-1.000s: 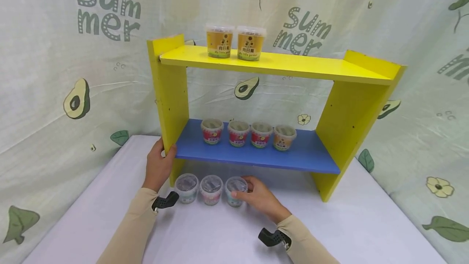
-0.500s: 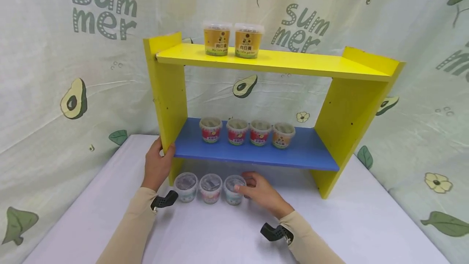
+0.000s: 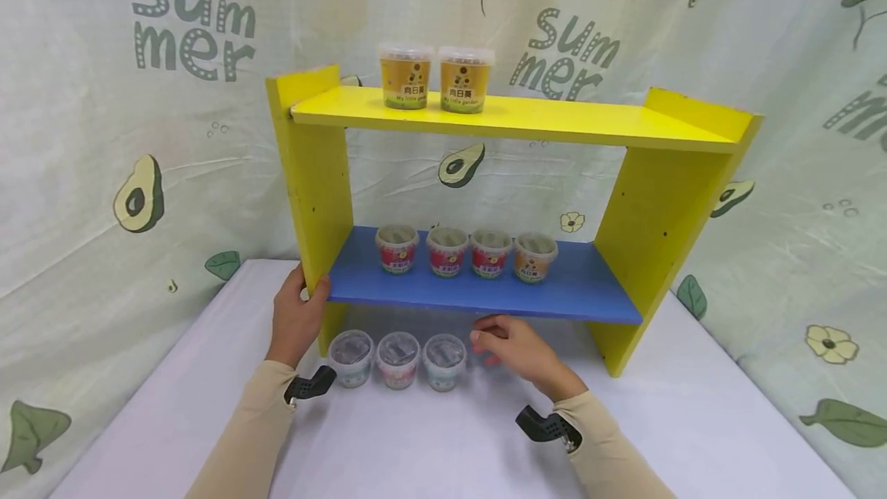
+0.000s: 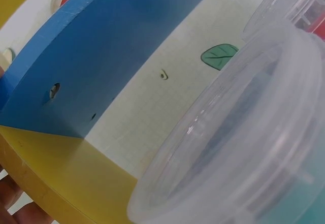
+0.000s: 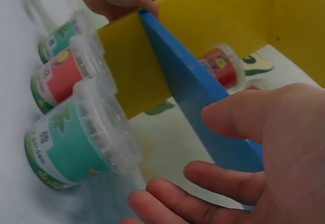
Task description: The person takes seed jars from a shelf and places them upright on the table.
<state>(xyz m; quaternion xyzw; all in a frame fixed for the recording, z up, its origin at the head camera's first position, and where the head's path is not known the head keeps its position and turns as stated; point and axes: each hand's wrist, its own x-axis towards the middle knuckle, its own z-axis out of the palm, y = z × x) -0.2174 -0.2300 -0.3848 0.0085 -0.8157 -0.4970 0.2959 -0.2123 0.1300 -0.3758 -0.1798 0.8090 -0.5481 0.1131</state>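
My left hand (image 3: pixel 296 319) grips the yellow side panel (image 3: pixel 299 199) of a shelf unit, its thumb by the front end of the blue shelf (image 3: pixel 485 297). On the table below stand three lidded plastic cups in a row: a teal cup (image 3: pixel 351 360), a pink-red cup (image 3: pixel 398 362) and another teal cup (image 3: pixel 444 364). My right hand (image 3: pixel 520 353) is just right of the last teal cup, apart from it and below the blue shelf's front edge. Its fingers are loosely bent with nothing between them; the right wrist view shows the teal cup (image 5: pixel 76 137) beyond the fingertips (image 5: pixel 139 203).
The blue shelf carries three red-labelled cups (image 3: pixel 446 256) and one orange-labelled cup (image 3: pixel 532 264). Two yellow-labelled cups (image 3: pixel 464 87) stand on the yellow top board (image 3: pixel 568 118). The right side panel (image 3: pixel 665 245) rises beyond my right hand. A patterned cloth (image 3: pixel 194 129) hangs behind.
My right hand has let go of the rightmost teal cup and moved right and slightly up, away from it. The cup stays in the row. My left hand keeps its grip on the side panel.
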